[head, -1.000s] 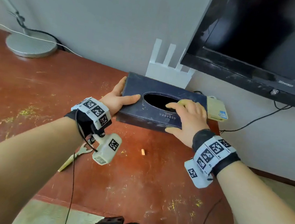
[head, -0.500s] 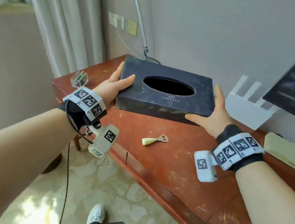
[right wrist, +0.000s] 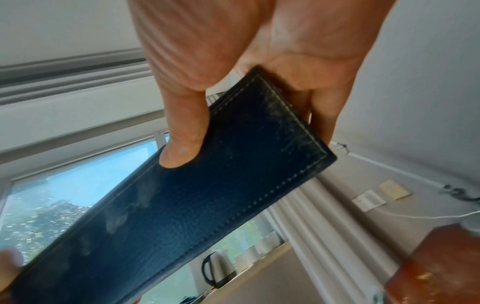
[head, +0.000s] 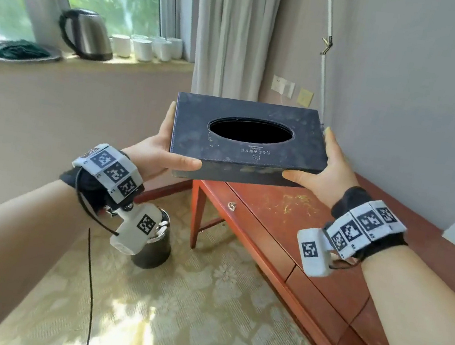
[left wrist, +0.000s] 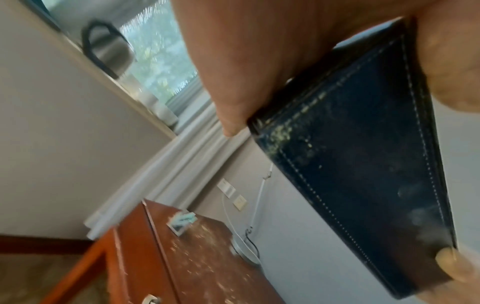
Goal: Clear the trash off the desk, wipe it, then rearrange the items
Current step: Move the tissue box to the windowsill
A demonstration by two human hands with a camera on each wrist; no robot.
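Note:
A dark, dusty tissue box (head: 305, 154) with an oval opening hangs level in the air over the left end of the red-brown desk (head: 282, 212). My left hand (head: 159, 148) grips its left end, thumb along the near side. My right hand (head: 332, 169) grips the right end the same way. In the left wrist view the stitched box side (left wrist: 363, 164) fills the right, with my left hand (left wrist: 246, 61) above it. My right hand (right wrist: 184, 133) presses its thumb on the box (right wrist: 194, 205). Yellow crumbs speckle the desk top (left wrist: 194, 257).
A black bin (head: 156, 247) stands on the carpet left of the desk leg. A kettle (head: 86, 34) and white cups (head: 147, 47) sit on the window sill. A small card stand (left wrist: 182, 223) and a lamp base (left wrist: 244, 251) are on the desk's far end.
Both hands lifted the tissue box off the desk by the TV and carried it left, past the desk's left end. My view swung left toward the window.

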